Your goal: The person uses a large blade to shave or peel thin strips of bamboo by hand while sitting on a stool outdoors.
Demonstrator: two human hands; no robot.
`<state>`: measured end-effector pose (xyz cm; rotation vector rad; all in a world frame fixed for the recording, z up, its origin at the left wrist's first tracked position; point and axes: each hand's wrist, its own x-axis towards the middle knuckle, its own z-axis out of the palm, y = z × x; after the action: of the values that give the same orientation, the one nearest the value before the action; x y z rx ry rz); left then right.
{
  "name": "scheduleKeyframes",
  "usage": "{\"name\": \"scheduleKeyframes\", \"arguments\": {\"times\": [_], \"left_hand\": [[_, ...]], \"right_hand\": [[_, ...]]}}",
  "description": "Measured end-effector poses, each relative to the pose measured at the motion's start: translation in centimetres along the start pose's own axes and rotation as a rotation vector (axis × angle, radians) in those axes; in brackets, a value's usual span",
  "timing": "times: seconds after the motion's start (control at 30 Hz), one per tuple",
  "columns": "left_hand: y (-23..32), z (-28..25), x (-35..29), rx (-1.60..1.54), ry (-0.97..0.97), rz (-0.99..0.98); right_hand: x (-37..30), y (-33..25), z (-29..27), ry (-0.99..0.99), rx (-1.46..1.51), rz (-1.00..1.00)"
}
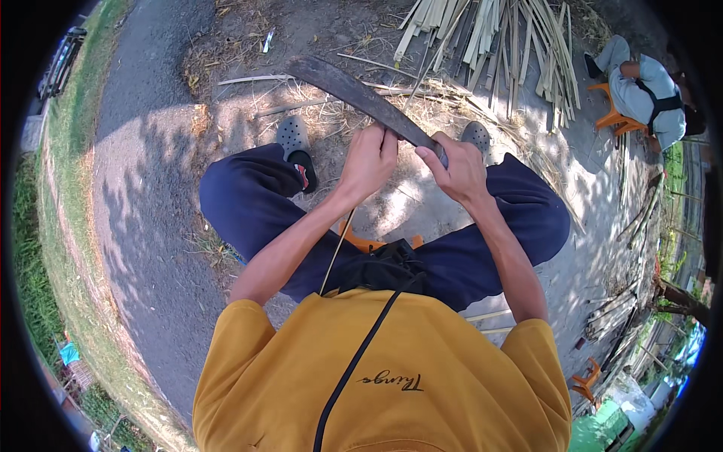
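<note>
My right hand (pixel 461 167) is closed round the handle end of a machete (pixel 354 96), whose dark, curved blade points to the far left. Beside it, just under the blade, my left hand (pixel 369 160) is closed on a thin bamboo strip (pixel 337 252). One end of the strip runs back toward my lap; a thin length beyond the blade seems to be the same strip. The blade lies across the strip near my left fingers, which partly hide the contact.
A pile of split bamboo strips (pixel 520 45) lies at the far right, with loose pieces and shavings on the ground. Further right, another person (pixel 649 98) sits on an orange stool (pixel 614 113). A paved path (pixel 143 226) runs along the left, beside grass.
</note>
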<state>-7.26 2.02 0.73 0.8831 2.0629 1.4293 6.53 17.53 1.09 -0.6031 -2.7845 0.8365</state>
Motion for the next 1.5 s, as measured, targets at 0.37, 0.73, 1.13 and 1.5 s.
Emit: {"name": "scheduleKeyframes", "arguments": {"times": [0.37,0.73,1.13,1.5], "left_hand": [[0.7,0.0,0.2,0.087,0.042,0.058],[0.6,0.3,0.4,0.126,0.034,0.068],[1.3,0.1,0.1,0.022,0.05,0.066],[1.6,0.0,0.2,0.053,0.057,0.077]], "right_hand": [[0.3,-0.1,-0.5,0.084,-0.033,-0.077],[0.2,0.2,-0.2,0.138,0.009,-0.101],[0.3,-0.2,-0.6,0.108,-0.039,-0.098],[0.4,-0.4,-1.1,0.108,-0.027,-0.094]]}}
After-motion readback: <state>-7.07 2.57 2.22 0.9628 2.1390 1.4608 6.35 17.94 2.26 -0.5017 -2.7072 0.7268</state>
